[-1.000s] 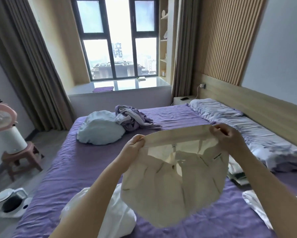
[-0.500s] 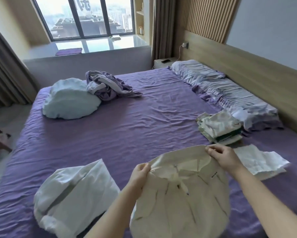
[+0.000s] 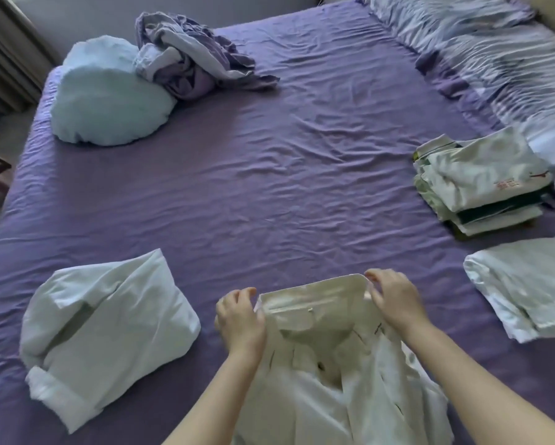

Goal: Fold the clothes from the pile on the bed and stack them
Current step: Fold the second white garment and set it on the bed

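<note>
A cream garment (image 3: 330,374) lies at the near edge of the purple bed (image 3: 269,175), its waistband stretched between my hands. My left hand (image 3: 240,319) pinches the waistband's left corner and my right hand (image 3: 395,300) pinches its right corner. A white garment (image 3: 105,332) lies loosely bundled to the left. At the right sits a stack of folded clothes (image 3: 481,181), white on top with green layers under it. A folded white piece (image 3: 529,284) lies in front of that stack.
A pale blue pillow (image 3: 105,94) and a crumpled lilac sheet (image 3: 189,59) lie at the far left of the bed. Striped pillows (image 3: 481,49) line the right side by the headboard. A curtain (image 3: 3,53) hangs at the far left.
My hands have lowered the cream garment from chest height down onto the bed. My head has tilted down, so the window and walls have left the view.
</note>
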`<state>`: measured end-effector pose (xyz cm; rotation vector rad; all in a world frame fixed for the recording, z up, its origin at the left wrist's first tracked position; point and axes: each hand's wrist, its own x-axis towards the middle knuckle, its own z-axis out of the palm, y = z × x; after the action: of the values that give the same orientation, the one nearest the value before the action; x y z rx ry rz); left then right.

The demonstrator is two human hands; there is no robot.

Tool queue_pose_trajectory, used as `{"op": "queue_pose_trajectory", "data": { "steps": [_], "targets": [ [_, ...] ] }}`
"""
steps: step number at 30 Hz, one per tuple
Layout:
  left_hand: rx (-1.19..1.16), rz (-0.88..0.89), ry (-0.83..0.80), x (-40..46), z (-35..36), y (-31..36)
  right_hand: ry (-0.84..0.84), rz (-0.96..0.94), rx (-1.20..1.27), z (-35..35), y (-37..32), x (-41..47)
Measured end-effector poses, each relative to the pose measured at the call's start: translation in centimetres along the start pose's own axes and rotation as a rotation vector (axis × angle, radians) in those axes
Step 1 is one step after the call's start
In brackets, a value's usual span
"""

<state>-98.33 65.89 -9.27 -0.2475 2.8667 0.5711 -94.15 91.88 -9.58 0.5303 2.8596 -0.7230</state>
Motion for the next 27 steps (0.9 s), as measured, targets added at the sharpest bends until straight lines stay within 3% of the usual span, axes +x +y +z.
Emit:
{"op": "queue_pose_trajectory", "data": {
  "steps": [2,4,7,11,15,19,24,27],
  "targets": [
    [0.034,0.305,0.028,-0.4,1.7,1.0,0.01,-0.221,-0.136,1.1,-0.3,0.2],
    [0.03,0.494,-0.165,-1.2,3.2,1.8,0.048,-0.483,-0.151,2.6,-0.3,-0.3],
    [0.129,0.603,-0.463,-1.9,5.7,1.7,-0.07,-0.693,-0.177,5.1,0.4,-1.4],
    [0.448,0.653,-0.593,-2.1,8.5,0.4,-0.412,-0.584,-0.379,7.6,2.8,-1.7],
    [0.509,0.69,-0.64,-2.1,9.6,-0.8,-0.54,-0.536,-0.443,9.8,4.6,-2.3],
    [0.202,0.601,-0.602,-1.7,8.6,-1.0,-0.538,-0.505,-0.424,10.3,4.6,-2.3],
    [-0.165,0.507,-0.703,0.0,5.5,-1.0,-0.584,-0.393,-0.408,9.9,4.7,-2.3],
    [-0.251,0.44,-0.699,1.3,4.0,-0.6,-0.599,-0.358,-0.454,9.7,4.2,-2.6]
  ]
}}
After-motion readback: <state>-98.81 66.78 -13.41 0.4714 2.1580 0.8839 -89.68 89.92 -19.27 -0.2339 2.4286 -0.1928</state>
